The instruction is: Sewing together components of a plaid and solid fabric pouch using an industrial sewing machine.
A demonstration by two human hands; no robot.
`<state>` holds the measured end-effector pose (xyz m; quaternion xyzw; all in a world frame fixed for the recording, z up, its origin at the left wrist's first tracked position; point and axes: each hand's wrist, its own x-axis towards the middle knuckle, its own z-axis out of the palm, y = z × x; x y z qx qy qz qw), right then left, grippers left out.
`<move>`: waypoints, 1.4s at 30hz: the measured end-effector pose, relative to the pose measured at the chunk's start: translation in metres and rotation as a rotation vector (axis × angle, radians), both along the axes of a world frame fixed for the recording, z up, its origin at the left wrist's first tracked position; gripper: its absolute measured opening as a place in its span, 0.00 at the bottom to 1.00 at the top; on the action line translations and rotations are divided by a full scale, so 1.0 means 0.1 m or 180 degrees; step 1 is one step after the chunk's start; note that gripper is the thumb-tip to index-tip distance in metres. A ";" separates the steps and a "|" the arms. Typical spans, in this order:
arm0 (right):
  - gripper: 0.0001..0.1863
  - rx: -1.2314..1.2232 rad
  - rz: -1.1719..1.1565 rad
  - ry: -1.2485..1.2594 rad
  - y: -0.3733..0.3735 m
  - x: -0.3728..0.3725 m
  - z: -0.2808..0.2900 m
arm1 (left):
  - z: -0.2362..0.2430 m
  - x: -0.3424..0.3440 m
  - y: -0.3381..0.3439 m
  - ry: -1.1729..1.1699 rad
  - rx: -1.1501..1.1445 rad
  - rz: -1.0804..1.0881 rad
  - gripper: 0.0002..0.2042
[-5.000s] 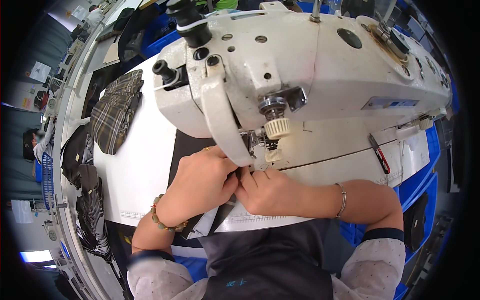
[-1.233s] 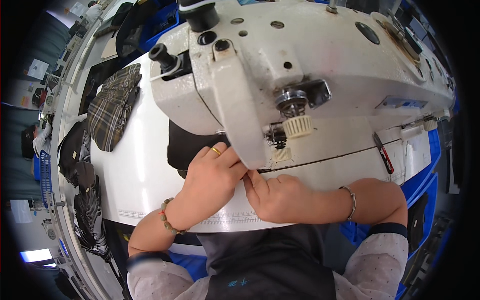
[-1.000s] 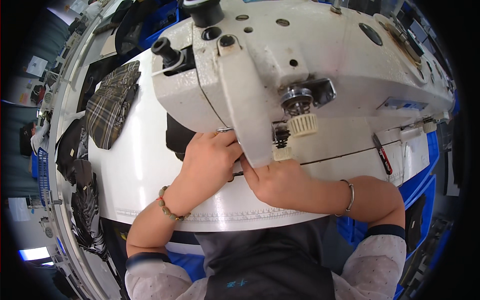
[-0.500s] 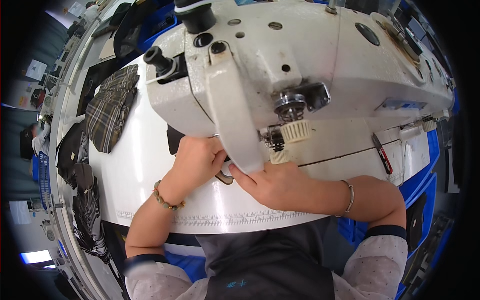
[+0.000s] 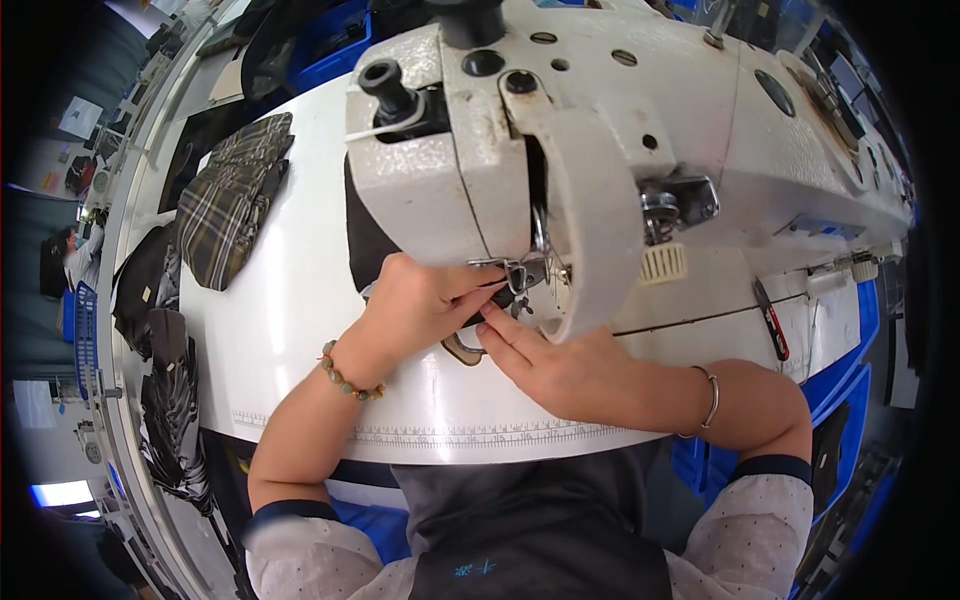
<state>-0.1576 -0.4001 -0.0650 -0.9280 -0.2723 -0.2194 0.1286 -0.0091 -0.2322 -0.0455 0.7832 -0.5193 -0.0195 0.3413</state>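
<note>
Pinching a small dark fabric piece [image 5: 478, 308] under the needle of the white industrial sewing machine [image 5: 600, 170], the left hand [image 5: 420, 305] has slid closer; right hand [image 5: 545, 360] fingers press flat on the white desk [image 5: 300, 330], readying the seam.

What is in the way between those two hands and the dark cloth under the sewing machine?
Nothing visible: the left hand and right hand already rest on the dark cloth, beneath the overhanging sewing machine head.
</note>
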 end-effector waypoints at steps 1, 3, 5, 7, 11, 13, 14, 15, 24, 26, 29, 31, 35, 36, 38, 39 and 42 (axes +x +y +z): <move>0.19 0.0020 -0.0002 -0.0008 0.00 0.00 0.00 | 0.00 0.00 0.00 -0.0693 -0.0052 -0.0150 0.09; 0.18 0.0018 -0.0023 -0.0042 0.01 0.00 -0.01 | 0.05 -0.04 -0.01 -0.1388 -0.0103 -0.0301 0.09; 0.17 0.0017 -0.0058 -0.0075 0.00 -0.01 -0.01 | 0.15 -0.15 -0.04 -0.2104 0.0158 -0.0509 0.11; 0.16 -0.0026 -0.0046 -0.0042 -0.01 -0.01 0.03 | 0.19 -0.23 -0.05 -0.2065 0.0112 -0.0433 0.11; 0.16 -0.0036 -0.0052 0.0053 -0.01 -0.03 0.08 | 0.28 -0.34 -0.01 -0.1718 0.0663 -0.0259 0.12; 0.17 -0.0080 -0.0081 0.0129 -0.01 -0.04 0.09 | 0.29 -0.36 0.00 -0.1692 0.0724 -0.0217 0.12; 0.17 -0.0082 -0.0087 0.0127 -0.01 -0.04 0.09 | 0.28 -0.38 -0.01 -0.1722 0.0728 -0.0211 0.13; 0.17 -0.0082 -0.0075 0.0132 0.00 -0.05 0.09 | 0.28 -0.38 -0.01 -0.1751 0.0732 -0.0204 0.13; 0.18 -0.0010 -0.0074 0.0004 0.00 -0.03 0.03 | 0.23 -0.31 0.01 -0.1544 0.0519 -0.0276 0.13; 0.18 0.0027 -0.0073 0.0010 0.00 -0.03 0.00 | 0.25 -0.32 -0.01 -0.1582 0.0569 -0.0337 0.13; 0.17 -0.0029 -0.0019 0.0091 -0.02 -0.03 0.01 | 0.30 -0.34 -0.03 -0.1673 0.0674 -0.0405 0.13; 0.16 -0.0041 -0.0013 0.0107 -0.02 -0.03 0.05 | 0.32 -0.35 -0.04 -0.1721 0.0727 -0.0410 0.13; 0.17 0.0062 0.0002 0.0027 -0.02 -0.02 0.03 | 0.27 -0.36 -0.05 -0.1705 0.0769 -0.0280 0.13; 0.17 -0.0061 -0.0054 0.0061 -0.02 -0.02 0.05 | 0.23 -0.37 -0.06 -0.1710 0.0713 -0.0170 0.12; 0.18 -0.0188 -0.0112 0.0098 -0.03 -0.03 0.04 | 0.19 -0.38 -0.10 -0.1717 0.0712 -0.0132 0.12; 0.19 -0.0213 -0.0146 0.0117 -0.04 -0.03 0.00 | 0.17 -0.39 -0.12 -0.1725 0.0712 -0.0101 0.12; 0.19 -0.0234 -0.0175 0.0085 -0.04 -0.01 0.01 | 0.11 -0.43 -0.15 -0.1749 0.0614 0.0073 0.12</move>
